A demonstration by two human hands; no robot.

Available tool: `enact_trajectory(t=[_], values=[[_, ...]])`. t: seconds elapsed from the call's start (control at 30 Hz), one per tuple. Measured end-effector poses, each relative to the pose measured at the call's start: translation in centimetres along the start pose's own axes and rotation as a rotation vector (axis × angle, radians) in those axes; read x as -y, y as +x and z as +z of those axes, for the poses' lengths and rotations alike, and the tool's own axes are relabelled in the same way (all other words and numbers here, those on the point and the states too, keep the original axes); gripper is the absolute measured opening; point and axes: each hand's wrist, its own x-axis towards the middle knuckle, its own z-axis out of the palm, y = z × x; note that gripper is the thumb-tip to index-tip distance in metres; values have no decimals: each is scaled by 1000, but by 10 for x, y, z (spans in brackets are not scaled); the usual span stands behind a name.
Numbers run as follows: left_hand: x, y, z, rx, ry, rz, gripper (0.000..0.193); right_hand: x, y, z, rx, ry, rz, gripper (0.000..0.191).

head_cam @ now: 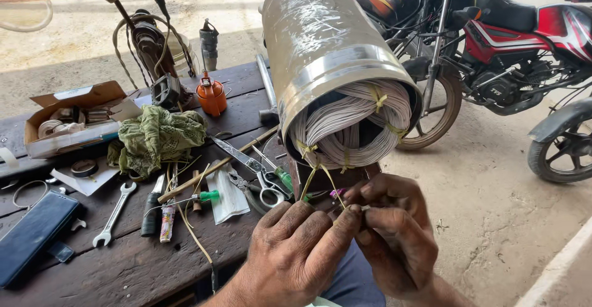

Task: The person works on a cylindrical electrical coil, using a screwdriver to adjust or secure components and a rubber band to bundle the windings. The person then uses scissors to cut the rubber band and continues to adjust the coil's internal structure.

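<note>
A long metal motor cylinder [320,42] lies tilted towards me, its open end filled with white wire coils [354,128] tied by yellow-green string [320,177]. My left hand [296,251] and my right hand [394,233] meet just below that open end. Both pinch the loose ends of the yellow string between thumb and fingers. The string runs up from my fingertips to the coil bundle. Both hands are grimy.
A dark wooden workbench [123,264] holds scissors [253,165], a spanner [114,214], a green-handled screwdriver [197,197], a green rag [157,135], an orange oil can [211,95], a cardboard box [71,119] and a phone [34,236]. Motorcycles [512,42] stand on the dirt at right.
</note>
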Motion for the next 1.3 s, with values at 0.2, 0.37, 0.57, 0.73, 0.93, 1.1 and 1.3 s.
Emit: enact_trajectory(t=[0.2, 0.37, 0.57, 0.73, 0.93, 1.1, 1.3], values=[[3, 2, 4, -54, -43, -37, 32, -6, -2, -4, 112, 632, 300, 39], [12, 10, -11, -28, -253, -9, 32, -12, 12, -11, 206, 771, 509, 55], [16, 20, -40, 267, -106, 99, 31, -11, 53, -37, 500, -303, -215, 38], [13, 27, -33, 92, -149, 68, 35, -2, 74, -26, 378, -443, -407, 30], [8, 15, -15, -30, -356, -357, 33, -6, 61, -16, 225, -479, -477, 19], [22, 2, -8, -106, -47, -60, 24, -36, 45, -22, 138, -480, -475, 14], [54, -11, -13, -164, 188, -85, 12, -62, 52, -86, 5, -451, -364, 15]])
